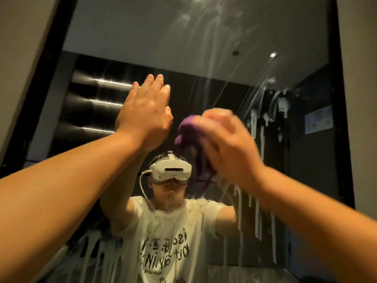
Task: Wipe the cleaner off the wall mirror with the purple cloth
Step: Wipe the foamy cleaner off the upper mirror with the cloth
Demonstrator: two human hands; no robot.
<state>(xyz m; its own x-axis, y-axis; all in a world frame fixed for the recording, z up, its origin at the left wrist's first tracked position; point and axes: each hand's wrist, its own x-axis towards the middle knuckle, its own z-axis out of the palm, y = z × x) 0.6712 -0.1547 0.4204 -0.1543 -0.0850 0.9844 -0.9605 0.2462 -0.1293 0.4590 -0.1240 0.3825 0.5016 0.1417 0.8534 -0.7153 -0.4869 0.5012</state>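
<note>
Clearly my right hand clutches the bunched purple cloth, my left hand flat, holding nothing; cleaner runs may smear the mirror.

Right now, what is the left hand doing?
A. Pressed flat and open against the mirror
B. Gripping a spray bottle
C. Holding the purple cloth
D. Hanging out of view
A: the left hand lies open with fingers straight against the mirror, while the blurred right hand holds the cloth.
</note>
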